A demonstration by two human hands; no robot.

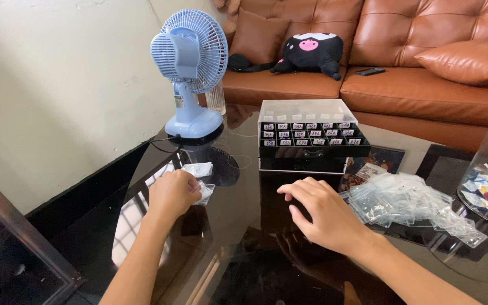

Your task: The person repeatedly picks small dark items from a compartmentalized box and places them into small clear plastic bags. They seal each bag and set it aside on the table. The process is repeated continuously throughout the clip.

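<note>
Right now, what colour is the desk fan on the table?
Light blue, the fan, seen clearly in the head view.

One view only, from the camera worn on our head. We look forward and down over a dark glass surface (pixel 244 248), close enough that both forearms enter from the bottom edge. Left hand (pixel 171 193) sits left of centre, right hand (pixel 326 217) right of centre, both in the near field. Mid-frame, straight ahead, stands a compartment box (pixel 310 134); a blue fan (pixel 190 68) stands upper left. The far field reaches a brown leather sofa (pixel 425 85) along the top. A pale wall (pixel 57 85) fills the left side.
</note>
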